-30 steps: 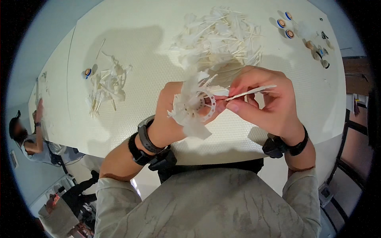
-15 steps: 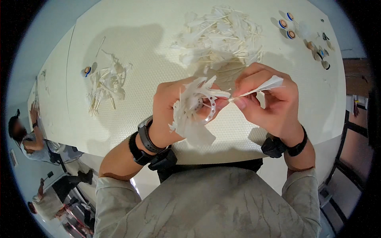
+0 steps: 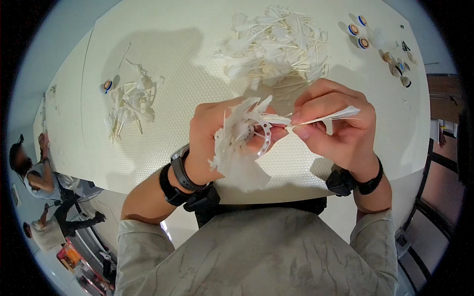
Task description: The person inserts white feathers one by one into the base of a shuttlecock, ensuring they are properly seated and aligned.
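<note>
My left hand (image 3: 207, 126) is closed around a shuttlecock-like ring of white feathers (image 3: 242, 167), which fan out from a round hub. A pale ring with small holes (image 3: 268, 135) shows at its right side. My right hand (image 3: 340, 121) pinches a single white feather (image 3: 338, 115) between thumb and fingers, its vane pointing right. The feather's quill tip meets the fingertips of my left hand beside the perforated ring; whether it sits in a hole I cannot tell. Both hands are above the near part of the white table.
A large heap of white feathers (image 3: 276, 47) lies beyond my hands. A smaller feather pile (image 3: 131, 106) is at left, beside a blue-rimmed round cap (image 3: 107, 86). Several similar caps (image 3: 353, 29) and small parts (image 3: 396, 69) lie far right. Two people (image 3: 37, 172) are at the left edge.
My right hand has shifted slightly right, and the feather in it lies flatter. The feather ring in my left hand has turned or tilted a little.
</note>
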`<state>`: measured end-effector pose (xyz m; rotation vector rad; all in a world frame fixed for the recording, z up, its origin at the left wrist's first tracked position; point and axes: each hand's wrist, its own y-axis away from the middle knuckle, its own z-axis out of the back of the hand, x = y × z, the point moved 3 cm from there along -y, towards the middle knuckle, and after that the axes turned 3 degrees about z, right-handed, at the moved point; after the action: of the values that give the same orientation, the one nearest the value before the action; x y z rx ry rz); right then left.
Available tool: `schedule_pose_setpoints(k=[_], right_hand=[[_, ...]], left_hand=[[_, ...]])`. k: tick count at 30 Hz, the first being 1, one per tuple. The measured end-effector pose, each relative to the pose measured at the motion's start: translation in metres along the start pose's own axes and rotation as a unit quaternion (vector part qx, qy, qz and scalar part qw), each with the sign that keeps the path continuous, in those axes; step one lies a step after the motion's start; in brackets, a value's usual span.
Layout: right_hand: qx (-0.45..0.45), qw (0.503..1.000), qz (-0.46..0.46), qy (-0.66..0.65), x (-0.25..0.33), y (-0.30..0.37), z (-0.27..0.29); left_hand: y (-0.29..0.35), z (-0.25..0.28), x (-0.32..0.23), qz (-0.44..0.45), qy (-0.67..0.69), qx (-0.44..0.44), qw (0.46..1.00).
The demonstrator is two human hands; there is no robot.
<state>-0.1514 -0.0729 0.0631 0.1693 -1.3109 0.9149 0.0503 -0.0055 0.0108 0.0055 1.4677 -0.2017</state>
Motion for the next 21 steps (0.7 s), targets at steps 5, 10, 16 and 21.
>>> schedule_pose_setpoints(k=[5,10,16,21], right_hand=[[-0.012,0.999,0.042,0.019,0.001,0.0,-0.003],[-0.022,0.988,0.096,0.118,0.004,0.0,-0.005],[-0.007,0.974,0.097,0.206,0.014,-0.001,-0.007],[-0.024,0.99,0.057,0.124,0.007,0.002,-0.009]], left_hand=[[-0.003,0.003,-0.013,-0.025,-0.03,0.041,0.998],[-0.006,0.004,-0.021,-0.103,-0.061,0.03,0.992],[-0.005,0.001,-0.023,-0.068,-0.112,0.04,0.991],[-0.006,-0.002,-0.023,-0.063,-0.114,0.038,0.991]])
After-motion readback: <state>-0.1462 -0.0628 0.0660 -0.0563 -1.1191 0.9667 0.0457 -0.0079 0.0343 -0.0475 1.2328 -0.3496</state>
